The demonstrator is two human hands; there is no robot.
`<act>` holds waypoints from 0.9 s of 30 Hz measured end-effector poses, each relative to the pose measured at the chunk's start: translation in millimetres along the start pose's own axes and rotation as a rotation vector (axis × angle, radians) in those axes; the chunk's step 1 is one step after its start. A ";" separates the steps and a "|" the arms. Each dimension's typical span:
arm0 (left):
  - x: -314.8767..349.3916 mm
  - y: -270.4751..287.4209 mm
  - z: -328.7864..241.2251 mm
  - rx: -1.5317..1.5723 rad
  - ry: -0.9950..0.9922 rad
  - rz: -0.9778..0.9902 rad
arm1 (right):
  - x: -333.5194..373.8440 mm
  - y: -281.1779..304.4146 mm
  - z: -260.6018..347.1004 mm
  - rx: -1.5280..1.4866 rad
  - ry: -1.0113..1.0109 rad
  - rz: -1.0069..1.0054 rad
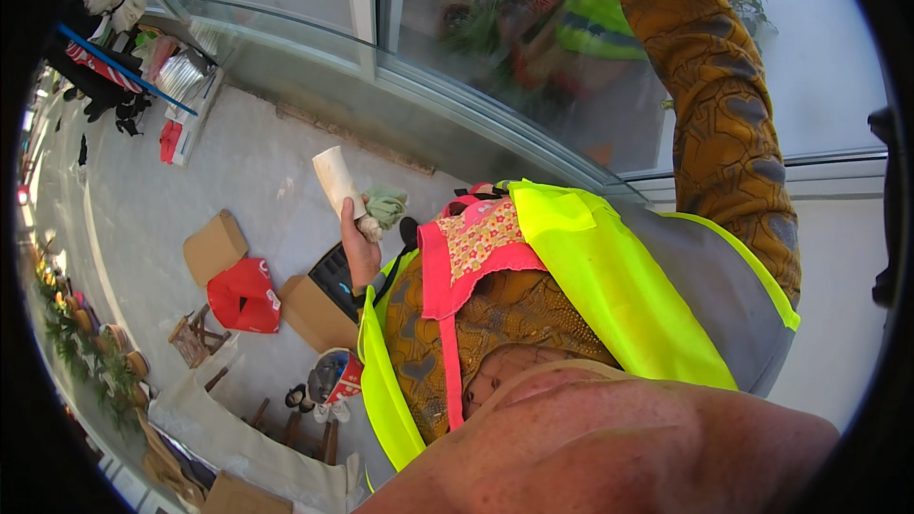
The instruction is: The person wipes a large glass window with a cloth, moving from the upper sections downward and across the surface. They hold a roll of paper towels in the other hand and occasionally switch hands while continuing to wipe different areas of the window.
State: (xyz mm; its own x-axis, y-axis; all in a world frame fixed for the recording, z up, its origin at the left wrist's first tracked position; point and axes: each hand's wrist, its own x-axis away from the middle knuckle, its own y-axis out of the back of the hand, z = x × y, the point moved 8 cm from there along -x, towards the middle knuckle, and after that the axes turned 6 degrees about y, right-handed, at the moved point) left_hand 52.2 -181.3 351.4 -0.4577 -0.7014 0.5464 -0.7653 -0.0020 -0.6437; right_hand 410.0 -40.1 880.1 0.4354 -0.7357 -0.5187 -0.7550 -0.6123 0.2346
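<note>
My left hand point(360, 255) is closed around a cream-white roll point(337, 179) that tilts up and to the left. Bunched beside it, against the fingers, is a pale green cloth point(386, 206); a crumpled whitish bit shows below the roll. I cannot tell what the roll is made of. My right arm, in a brown patterned sleeve point(719, 86), reaches up in front of the glass pane point(486, 29). Its hand lies beyond the upper edge, out of sight. A yellow vest point(609, 276) and a pink flowered apron point(481, 243) cover my front.
A window frame and low ledge point(286, 86) run along the wall. On the floor are an open cardboard box point(314, 314), a red bag point(246, 297), a small wooden stool point(195, 335) and a bucket point(335, 376). Piled goods point(133, 67) stand far left, potted plants point(86, 333) below.
</note>
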 end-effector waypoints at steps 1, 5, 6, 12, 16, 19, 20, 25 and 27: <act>0.4 -0.1 0.7 -0.005 0.015 0.001 | 10.4 -5.8 24.7 -0.014 0.021 0.046; 6.8 3.7 -3.7 -0.011 -0.015 -0.030 | 59.0 -36.5 133.9 -0.017 0.201 0.268; 9.7 5.4 -5.2 -0.017 -0.020 -0.048 | 73.9 -43.7 163.3 -0.041 0.249 0.317; 39.5 13.5 -10.5 -0.047 -0.063 -0.185 | 151.9 -82.8 300.0 0.032 0.530 0.430; 54.6 14.0 -14.6 0.000 -0.122 -0.233 | 245.7 -105.9 351.0 -0.095 0.927 0.609; 54.0 16.1 -10.3 0.095 -0.083 -0.232 | 298.5 -95.9 353.4 -0.106 1.135 0.603; 50.6 13.2 -9.6 0.082 -0.083 -0.173 | 309.9 -89.2 342.3 -0.129 1.159 0.612; 22.4 -14.0 9.3 0.048 -0.017 0.029 | 352.0 -33.2 254.1 -0.288 1.051 0.676; 9.9 -30.7 15.7 0.003 0.003 0.080 | 352.4 -11.0 206.3 -0.393 0.815 0.609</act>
State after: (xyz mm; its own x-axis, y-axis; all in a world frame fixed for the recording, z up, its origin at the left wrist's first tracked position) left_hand 78.2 -199.4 368.2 -0.5189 -0.6974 0.4944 -0.7249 0.0524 -0.6869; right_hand 470.5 -233.0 525.2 0.3448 -0.8292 0.4398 -0.8078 -0.0235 0.5891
